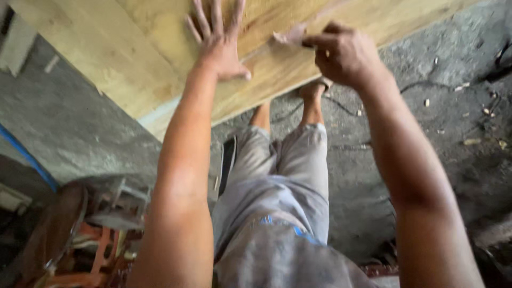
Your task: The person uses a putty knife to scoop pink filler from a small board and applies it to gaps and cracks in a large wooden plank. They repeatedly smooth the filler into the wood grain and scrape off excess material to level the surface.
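A large pale wooden panel (133,48) fills the top of the view, lying at an angle. My left hand (218,45) rests flat on it with fingers spread. My right hand (344,53) is closed around a small piece of brownish sandpaper (290,36), pressed against the panel's surface near its lower edge. Both my forearms reach forward over my legs in grey shorts.
A grey concrete floor (437,122) lies below, littered with small chips and a dark cable (341,106). A black sandal (228,160) sits by my left leg. Orange and metal tools (101,240) are heaped at the lower left, with a blue strip (26,154) beyond.
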